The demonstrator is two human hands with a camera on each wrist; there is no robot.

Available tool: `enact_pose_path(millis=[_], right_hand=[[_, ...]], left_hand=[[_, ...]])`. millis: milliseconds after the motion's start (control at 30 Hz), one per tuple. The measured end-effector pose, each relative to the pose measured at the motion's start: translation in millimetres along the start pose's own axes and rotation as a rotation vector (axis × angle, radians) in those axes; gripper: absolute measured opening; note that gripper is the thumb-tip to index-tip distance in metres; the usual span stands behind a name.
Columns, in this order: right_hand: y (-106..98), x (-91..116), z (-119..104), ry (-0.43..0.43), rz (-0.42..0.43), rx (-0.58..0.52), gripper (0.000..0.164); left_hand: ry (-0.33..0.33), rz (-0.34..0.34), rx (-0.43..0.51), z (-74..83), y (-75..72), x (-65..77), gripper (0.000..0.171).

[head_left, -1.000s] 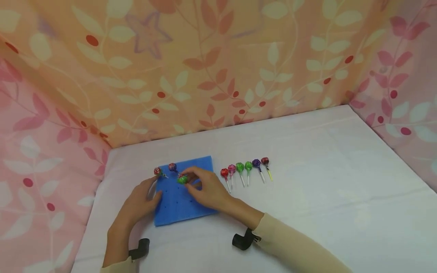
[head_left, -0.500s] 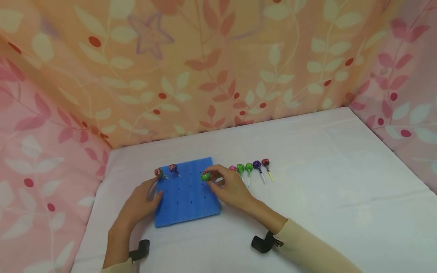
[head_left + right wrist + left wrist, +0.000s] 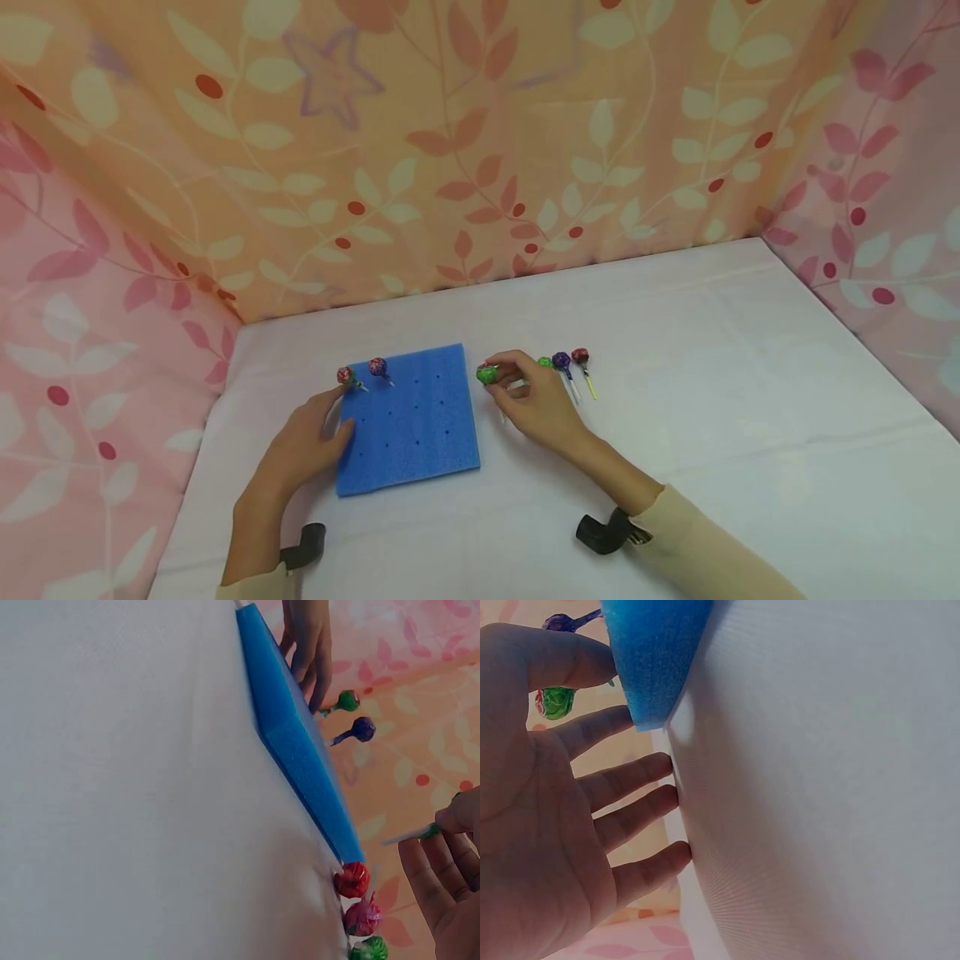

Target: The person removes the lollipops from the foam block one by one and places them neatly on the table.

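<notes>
1. White-covered counter (image 3: 675, 433) bears a blue foam board (image 3: 420, 425).
2. Right grip (image 3: 542, 406) pinches a green-and-red lollipop (image 3: 487, 375) at its fingertips, beside the board's right edge.
3. Left grip (image 3: 303, 442), fingers spread, touches its left edge.

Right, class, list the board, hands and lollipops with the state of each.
Blue board: flat on the white table, several holes unfilled.
Red-and-green lollipop: planted in the board.
Purple lollipop: planted in the board.
Left hand: touching the board's left edge.
Right hand: pinching a green lollipop.
That green lollipop: held clear of the table.
Loose lollipops: lying in a row on the table.
</notes>
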State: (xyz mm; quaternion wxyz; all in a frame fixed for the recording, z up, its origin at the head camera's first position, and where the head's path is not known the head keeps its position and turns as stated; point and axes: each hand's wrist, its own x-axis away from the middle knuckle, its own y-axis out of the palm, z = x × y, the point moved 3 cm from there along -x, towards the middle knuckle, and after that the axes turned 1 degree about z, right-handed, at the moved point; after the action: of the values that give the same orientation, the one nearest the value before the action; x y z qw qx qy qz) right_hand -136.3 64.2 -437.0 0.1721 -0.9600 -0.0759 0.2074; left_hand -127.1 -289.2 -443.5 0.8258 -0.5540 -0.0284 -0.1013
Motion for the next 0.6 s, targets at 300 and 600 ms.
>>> enact_pose_path(millis=[300, 600], right_hand=[[-18, 8, 12, 0.041, 0.023, 0.054, 0.036], [-38, 18, 16, 0.039, 0.036, 0.111, 0.038]], left_hand=[[0.011, 0.003, 0.005, 0.0, -1.9, 1.5, 0.069], [0.004, -0.004, 0.023, 1.6, -2.2, 1.8, 0.07]])
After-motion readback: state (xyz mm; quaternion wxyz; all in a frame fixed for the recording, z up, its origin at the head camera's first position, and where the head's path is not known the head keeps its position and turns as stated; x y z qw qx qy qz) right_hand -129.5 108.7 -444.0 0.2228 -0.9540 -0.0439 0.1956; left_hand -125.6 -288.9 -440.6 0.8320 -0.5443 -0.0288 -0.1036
